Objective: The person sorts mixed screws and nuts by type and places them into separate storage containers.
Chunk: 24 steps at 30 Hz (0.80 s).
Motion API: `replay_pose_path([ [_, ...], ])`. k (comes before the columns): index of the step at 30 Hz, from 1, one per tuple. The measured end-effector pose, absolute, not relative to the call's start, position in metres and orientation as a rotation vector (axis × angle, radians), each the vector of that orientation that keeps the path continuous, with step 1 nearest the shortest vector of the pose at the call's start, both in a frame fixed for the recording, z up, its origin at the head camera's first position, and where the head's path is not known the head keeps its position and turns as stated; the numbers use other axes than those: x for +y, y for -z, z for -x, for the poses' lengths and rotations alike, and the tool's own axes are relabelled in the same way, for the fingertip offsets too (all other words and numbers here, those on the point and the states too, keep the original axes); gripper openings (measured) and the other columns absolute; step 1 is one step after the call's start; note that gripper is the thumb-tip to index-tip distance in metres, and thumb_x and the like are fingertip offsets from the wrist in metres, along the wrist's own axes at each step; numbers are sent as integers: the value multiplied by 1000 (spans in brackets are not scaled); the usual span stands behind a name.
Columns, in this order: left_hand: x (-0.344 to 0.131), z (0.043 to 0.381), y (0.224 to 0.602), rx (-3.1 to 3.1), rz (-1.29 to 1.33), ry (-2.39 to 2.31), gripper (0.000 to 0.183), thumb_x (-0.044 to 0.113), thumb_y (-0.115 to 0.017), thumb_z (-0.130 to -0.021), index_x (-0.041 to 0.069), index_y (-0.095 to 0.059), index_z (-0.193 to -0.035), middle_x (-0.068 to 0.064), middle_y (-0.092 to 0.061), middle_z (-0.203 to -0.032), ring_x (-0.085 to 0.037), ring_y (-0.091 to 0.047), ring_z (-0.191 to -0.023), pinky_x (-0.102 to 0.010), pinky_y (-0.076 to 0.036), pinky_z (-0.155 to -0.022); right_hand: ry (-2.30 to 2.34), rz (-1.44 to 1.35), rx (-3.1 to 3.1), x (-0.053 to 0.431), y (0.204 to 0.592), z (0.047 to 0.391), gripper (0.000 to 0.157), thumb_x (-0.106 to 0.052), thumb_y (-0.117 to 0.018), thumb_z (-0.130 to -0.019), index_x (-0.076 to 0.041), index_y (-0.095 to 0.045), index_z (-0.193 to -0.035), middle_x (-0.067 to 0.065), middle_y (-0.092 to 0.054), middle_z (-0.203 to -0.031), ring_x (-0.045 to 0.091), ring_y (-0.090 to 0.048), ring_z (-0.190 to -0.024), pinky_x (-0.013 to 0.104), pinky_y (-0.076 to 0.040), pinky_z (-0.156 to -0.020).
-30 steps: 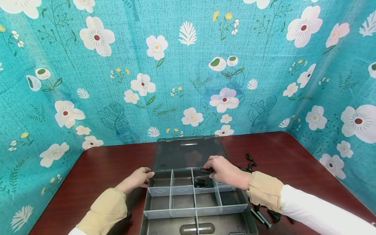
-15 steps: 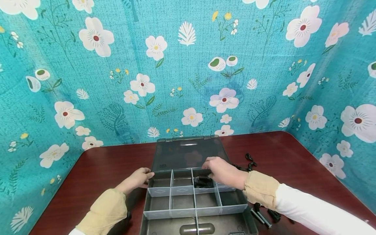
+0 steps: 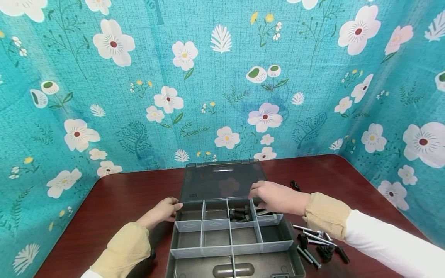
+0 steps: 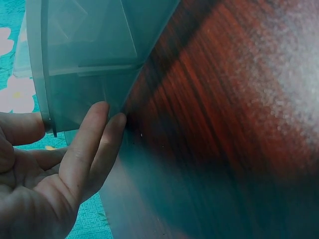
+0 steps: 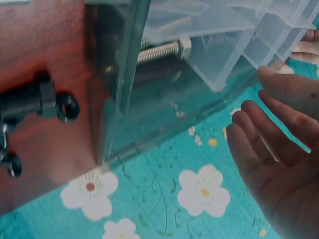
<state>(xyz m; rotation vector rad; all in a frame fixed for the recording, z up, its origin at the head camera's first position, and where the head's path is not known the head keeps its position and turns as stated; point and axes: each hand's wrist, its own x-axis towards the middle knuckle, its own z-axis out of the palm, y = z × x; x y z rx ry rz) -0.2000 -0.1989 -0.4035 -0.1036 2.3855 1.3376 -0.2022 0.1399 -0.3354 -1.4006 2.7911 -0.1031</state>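
A grey clear-plastic organizer box lies with its lid folded back. At its rear left corner my left hand holds the wall, thumb on one side of the rim and fingers on the other in the left wrist view. My right hand hovers over the rear right compartment with nothing in its relaxed fingers. Several short black pieces lie in the compartment left of it. Silver bolts show in the rear right compartment, partly hidden by the right hand in the head view.
Right of the box lie loose silver bolts and black parts on the dark red table. A black ring-ended piece lies farther back. Light dividers split the box into compartments. A flowered turquoise cloth hangs behind.
A second ago my right hand pinched a black piece over the third rear compartment. Its fingers have since released it, and the hand has moved right. My left hand has stayed at the corner.
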Motion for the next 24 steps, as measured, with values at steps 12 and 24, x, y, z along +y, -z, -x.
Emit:
replay_pose_path([
  [12, -198, 199, 402, 2395, 99, -1331, 45, 6, -40, -97, -23, -26, -128, -37, -41, -121, -46, -45, -111, -45, -52, -79, 70, 1234, 2760, 172, 322, 213, 25, 1, -74, -70, -4, -70, -94, 5, -64, -93, 20, -59, -90, 30, -52, -68],
  [24, -199, 200, 404, 2404, 95, -1333, 45, 5, -40, -97, -24, -27, -128, -38, -42, -121, -46, -46, -111, -44, -53, -78, 225, 925, 2716, 200, 339, 229, 25, 0, -72, -73, -1, -67, -98, 6, -64, -95, 21, -60, -88, 33, -53, -68],
])
